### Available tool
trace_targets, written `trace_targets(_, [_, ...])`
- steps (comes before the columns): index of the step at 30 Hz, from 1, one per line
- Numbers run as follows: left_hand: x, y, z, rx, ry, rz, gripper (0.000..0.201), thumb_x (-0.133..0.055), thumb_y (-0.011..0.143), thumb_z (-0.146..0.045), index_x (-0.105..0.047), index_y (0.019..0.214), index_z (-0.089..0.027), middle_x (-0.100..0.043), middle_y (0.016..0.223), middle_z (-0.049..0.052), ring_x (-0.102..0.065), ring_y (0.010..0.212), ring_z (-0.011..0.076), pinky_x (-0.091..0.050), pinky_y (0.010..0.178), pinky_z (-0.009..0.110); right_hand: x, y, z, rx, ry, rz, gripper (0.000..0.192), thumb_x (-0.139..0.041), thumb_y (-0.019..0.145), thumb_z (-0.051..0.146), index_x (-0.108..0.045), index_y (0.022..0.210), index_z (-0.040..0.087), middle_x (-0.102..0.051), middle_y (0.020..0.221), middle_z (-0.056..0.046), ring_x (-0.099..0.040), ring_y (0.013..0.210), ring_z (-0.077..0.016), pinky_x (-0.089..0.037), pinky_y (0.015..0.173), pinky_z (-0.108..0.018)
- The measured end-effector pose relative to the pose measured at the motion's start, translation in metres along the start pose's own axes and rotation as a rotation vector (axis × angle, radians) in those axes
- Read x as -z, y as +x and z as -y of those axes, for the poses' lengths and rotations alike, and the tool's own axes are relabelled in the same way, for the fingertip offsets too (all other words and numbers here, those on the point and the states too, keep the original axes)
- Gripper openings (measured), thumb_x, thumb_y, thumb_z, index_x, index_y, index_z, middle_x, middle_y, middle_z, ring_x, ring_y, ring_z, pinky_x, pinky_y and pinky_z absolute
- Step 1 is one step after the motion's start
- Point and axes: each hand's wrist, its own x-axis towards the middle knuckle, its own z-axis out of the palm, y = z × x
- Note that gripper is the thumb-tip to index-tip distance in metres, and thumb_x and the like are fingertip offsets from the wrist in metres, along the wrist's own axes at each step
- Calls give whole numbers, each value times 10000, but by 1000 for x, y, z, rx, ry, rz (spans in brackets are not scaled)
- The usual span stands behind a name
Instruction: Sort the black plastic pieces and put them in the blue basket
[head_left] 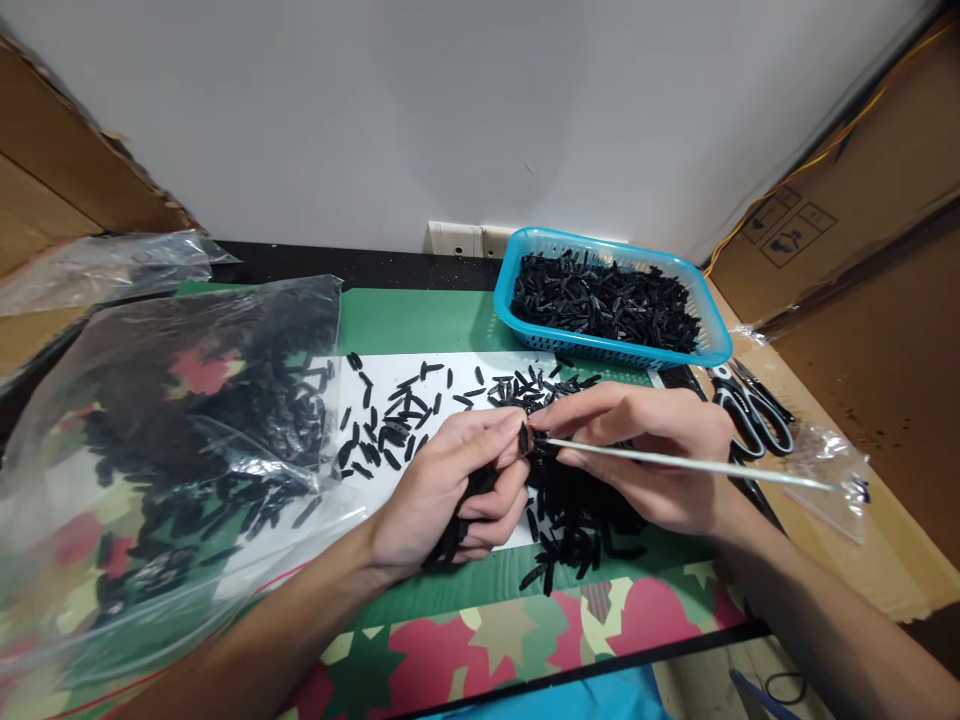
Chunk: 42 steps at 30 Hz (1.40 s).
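Small black strips fill the curled fingers of my left hand (450, 490). Its thumb and forefinger pinch one small black strip (523, 438) upright at the top. My right hand (664, 445) is closed around a thin white stick (675, 461), whose near tip meets the fingertips of my left hand. Whether the tip touches the pinched strip I cannot tell. Under and beside my hands lies a loose pile of black strips (581, 545), partly hidden by my right hand. More strips are scattered over a white sheet (469, 367) on a green mat (405, 315).
A blue plastic basket (504, 300) full of black strips stands at the back right. On the left, a clear plastic bag (150, 400) holds more strips. Black-handled scissors (752, 412) and a small clear bag (832, 470) lie right. Cardboard boxes (847, 270) flank both sides.
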Motion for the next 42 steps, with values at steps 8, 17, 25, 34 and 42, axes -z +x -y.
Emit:
trace_targets(8, [-3, -2, -2, 90, -144, 5, 260, -578, 1014, -383, -469, 826, -241, -287, 459, -112, -214, 343, 67, -248, 269, 115, -15, -9, -10, 271, -186, -36, 230, -660, 937, 30, -699, 886, 251, -802, 1268, -59, -800, 1120, -252, -715, 920, -379])
trace_targets(17, [-5, 2, 3, 158, -142, -72, 352, -579, 991, -473, -473, 761, -229, -344, 429, -91, -195, 314, 58, -237, 258, 130, -19, -5, 1, 179, -361, 23, 282, -559, 918, 30, -731, 1017, 231, -830, 1135, -102, -798, 1113, -268, -695, 1001, -386])
trace_targets(25, [-6, 4, 3, -23, 72, -166, 318, -557, 1015, -545, -528, 927, -241, -355, 466, -123, -262, 320, 67, -275, 291, 134, -12, -10, -18, 275, -508, -19, 265, -534, 933, 20, -664, 918, 251, -808, 1226, -73, -782, 1154, -272, -688, 1013, -426])
trace_targets(34, [-8, 5, 7, -37, 72, -146, 350, -535, 1043, -476, -461, 813, -222, -385, 478, -108, -283, 328, 45, -296, 298, 112, -18, -16, -22, 274, -520, 6, 213, -588, 918, 67, -651, 889, 268, -795, 1209, -57, -778, 1138, -261, -693, 1009, -418])
trace_targets(42, [-5, 3, 2, 81, -181, -98, 298, -578, 1007, -428, -460, 809, -239, -329, 467, -120, -193, 337, 56, -274, 242, 121, -25, -22, -28, 233, -481, -79, 256, -569, 955, 26, -653, 939, 267, -808, 1213, -65, -798, 1072, -235, -714, 921, -377])
